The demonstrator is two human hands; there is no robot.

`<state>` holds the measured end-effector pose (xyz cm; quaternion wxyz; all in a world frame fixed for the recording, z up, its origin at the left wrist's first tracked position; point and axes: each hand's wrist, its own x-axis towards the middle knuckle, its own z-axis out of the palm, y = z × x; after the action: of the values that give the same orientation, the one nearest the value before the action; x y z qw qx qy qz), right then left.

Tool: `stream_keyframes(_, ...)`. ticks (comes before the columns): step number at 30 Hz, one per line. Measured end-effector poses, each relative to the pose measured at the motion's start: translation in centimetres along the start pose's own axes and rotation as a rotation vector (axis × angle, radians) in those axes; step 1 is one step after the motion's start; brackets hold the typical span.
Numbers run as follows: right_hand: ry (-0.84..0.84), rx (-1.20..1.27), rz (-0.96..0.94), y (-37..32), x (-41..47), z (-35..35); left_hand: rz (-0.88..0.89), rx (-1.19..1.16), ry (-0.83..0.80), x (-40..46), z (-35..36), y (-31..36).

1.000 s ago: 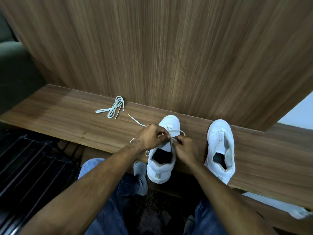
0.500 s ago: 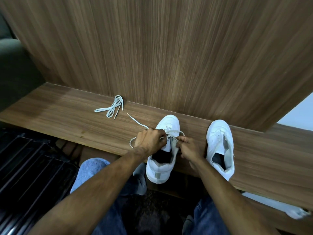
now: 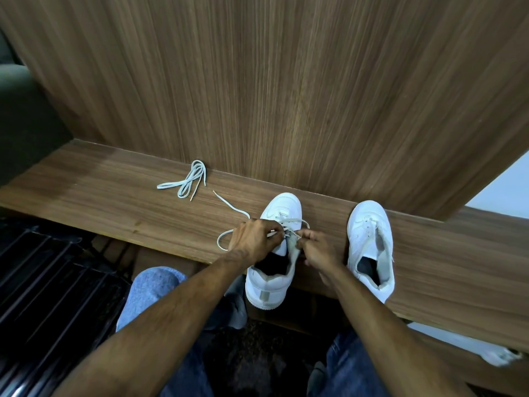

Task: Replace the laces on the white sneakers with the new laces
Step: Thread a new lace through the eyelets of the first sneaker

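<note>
My left hand (image 3: 254,239) covers the near sneaker's (image 3: 272,282) eyelets, so I can't tell which hole the lace (image 3: 232,209) enters; a white object (image 3: 498,355) at lower right is blurred.

Single head view, looking forward and down, close over the wooden shelf (image 3: 114,196) — wall panel (image 3: 286,96) beyond

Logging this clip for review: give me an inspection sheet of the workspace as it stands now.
Surface: wooden shelf against a wooden panel.
Job's things: left sneaker, a lace through its front eyelets, heel overhanging the shelf edge; right sneaker, no lace seen; bundled lace lying apart.
Clutter: nothing seen.
Hands: left hand and right hand each pinch the threaded lace over the left sneaker.
Cables: nothing seen.
Surroundings: black rack lower left; the person's jeans.
</note>
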<state>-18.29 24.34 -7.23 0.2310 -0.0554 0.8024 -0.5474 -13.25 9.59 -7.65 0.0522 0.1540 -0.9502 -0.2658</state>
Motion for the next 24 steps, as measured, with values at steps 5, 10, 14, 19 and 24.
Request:
stream_keyframes(5, -0.008, -0.032, -0.02, -0.1, -0.1, 0.1, 0.005, 0.027, 0.022, 0.1, 0.5, 0.5)
stream_keyframes(10, -0.053, 0.061, 0.101, -0.5, -0.2, -0.5, 0.063, 0.105, 0.022, 0.3, 0.6, 1.0)
stream_keyframes(14, -0.078, 0.054, 0.119, -0.2, 0.6, -0.7, 0.131, 0.131, 0.021, 0.6, 0.4, 1.0)
stream_keyframes(19, 0.021, -0.323, -0.097, -0.6, 1.8, -0.3, 0.13, 0.115, 0.052, 0.3, 0.3, 0.3)
stream_keyframes(24, 0.347, 0.21, -0.137, -2.9, 2.1, -3.8, 0.025, -0.015, 0.087, -0.5, 0.0, -1.2)
